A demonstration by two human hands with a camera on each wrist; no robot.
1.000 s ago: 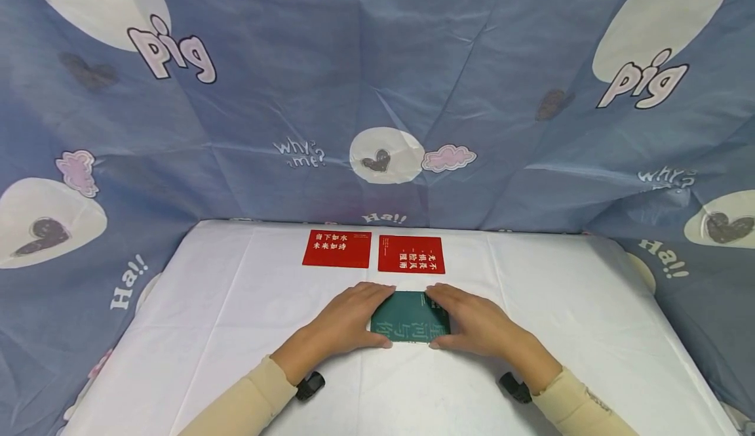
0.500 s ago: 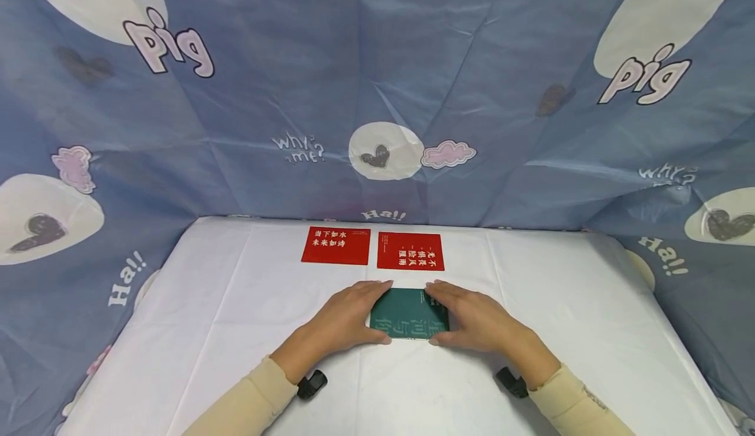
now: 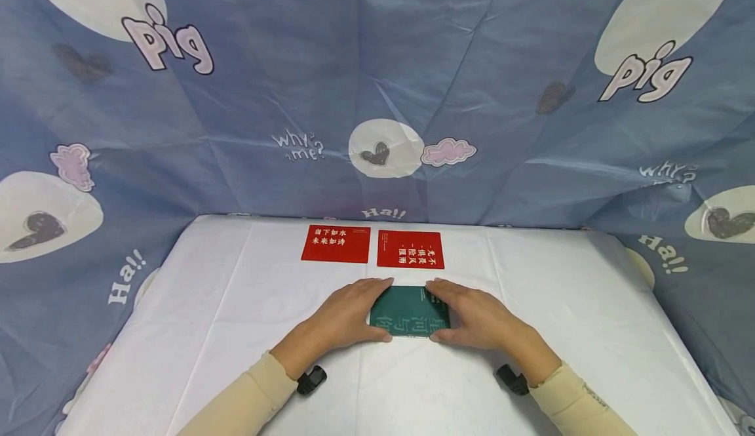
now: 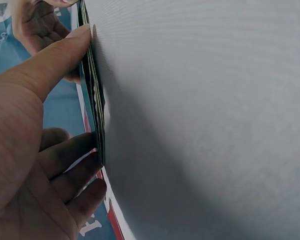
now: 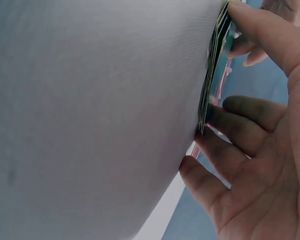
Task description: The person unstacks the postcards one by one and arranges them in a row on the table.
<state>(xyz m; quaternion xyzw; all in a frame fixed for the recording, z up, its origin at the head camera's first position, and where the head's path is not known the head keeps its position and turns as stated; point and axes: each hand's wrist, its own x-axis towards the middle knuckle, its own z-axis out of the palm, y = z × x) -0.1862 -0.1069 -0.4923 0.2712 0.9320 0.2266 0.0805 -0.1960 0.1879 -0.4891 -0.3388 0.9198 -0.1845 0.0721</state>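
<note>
A small stack of thin cards [image 3: 407, 311] with a dark green top and pale lettering lies flat on the white cloth, in front of the person. My left hand [image 3: 347, 315] grips its left end, thumb at the near edge and fingers at the far edge. On the right end my right hand [image 3: 478, 315] holds it the same way. Both wrist views show the stack edge-on; its layers [image 4: 96, 100] are slightly parted and some look bent. Behind the stack lie two red cards with white characters, the left one [image 3: 336, 252] and the right one [image 3: 411, 259].
A white cloth [image 3: 194, 331] covers the table. Blue printed fabric [image 3: 501, 128] hangs behind it and along both sides. A dark wrist device shows under the left wrist [image 3: 311, 379] and another under the right wrist [image 3: 512, 379].
The head view has tilted slightly, so everything sits a little higher in the picture. Both hands keep their hold on the green stack, which stays in place.
</note>
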